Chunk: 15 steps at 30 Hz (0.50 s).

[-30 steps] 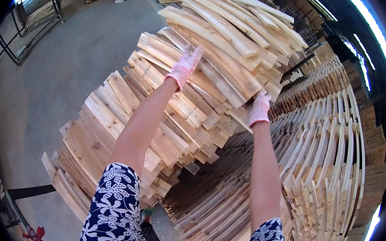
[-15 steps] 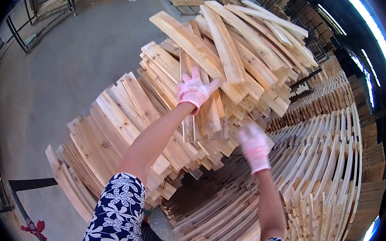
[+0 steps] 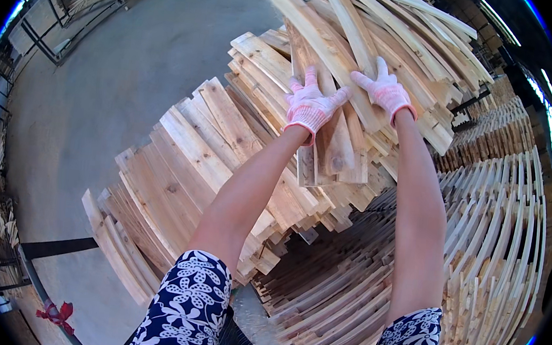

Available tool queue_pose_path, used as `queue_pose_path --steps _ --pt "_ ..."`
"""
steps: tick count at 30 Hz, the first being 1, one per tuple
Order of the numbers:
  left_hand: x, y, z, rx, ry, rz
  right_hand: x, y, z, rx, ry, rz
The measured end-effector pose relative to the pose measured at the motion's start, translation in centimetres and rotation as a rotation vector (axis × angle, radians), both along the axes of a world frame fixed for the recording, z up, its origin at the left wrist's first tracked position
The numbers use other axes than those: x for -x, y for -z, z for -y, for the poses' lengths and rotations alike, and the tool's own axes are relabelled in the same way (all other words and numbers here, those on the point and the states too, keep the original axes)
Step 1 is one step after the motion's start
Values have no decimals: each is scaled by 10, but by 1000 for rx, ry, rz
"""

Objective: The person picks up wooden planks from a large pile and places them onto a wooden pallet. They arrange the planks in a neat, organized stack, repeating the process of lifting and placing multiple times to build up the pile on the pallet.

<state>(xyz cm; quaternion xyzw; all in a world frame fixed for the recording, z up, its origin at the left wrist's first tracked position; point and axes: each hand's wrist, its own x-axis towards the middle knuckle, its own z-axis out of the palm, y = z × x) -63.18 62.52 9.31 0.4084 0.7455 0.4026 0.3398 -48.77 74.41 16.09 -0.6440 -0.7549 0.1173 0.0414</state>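
A pale, loose pile of wooden boards (image 3: 422, 48) slopes up ahead of me. My left hand (image 3: 315, 104), in a pink and white knit glove, lies with fingers spread on a brownish board (image 3: 335, 145) and reaches toward a long board (image 3: 313, 29) crossing over it. Beside it my right hand (image 3: 386, 95), gloved alike, has its fingers apart over the near end of another board (image 3: 353, 19). Neither hand is closed around a board. The undersides of both hands are hidden.
Overlapping boards (image 3: 178, 178) fan out along the near left. Curved rows of stacked boards (image 3: 486, 221) stand at the right, with more below my arms. A metal frame (image 3: 58, 51) stands far left on the grey floor (image 3: 143, 45). Red cloth (image 3: 56, 314) hangs on a dark bar, lower left.
My right hand has moved up and forward, from above the lower stacked rows onto the pile beside my left hand. My left hand stays spread on the boards. The view has shifted.
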Motion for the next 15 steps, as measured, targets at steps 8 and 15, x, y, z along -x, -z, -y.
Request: queue_pose_path --steps 8,15 --pt "40 90 53 -166 82 1365 8 33 105 -4 0 95" --pt "24 123 104 -36 97 1417 -17 81 156 105 34 -109"
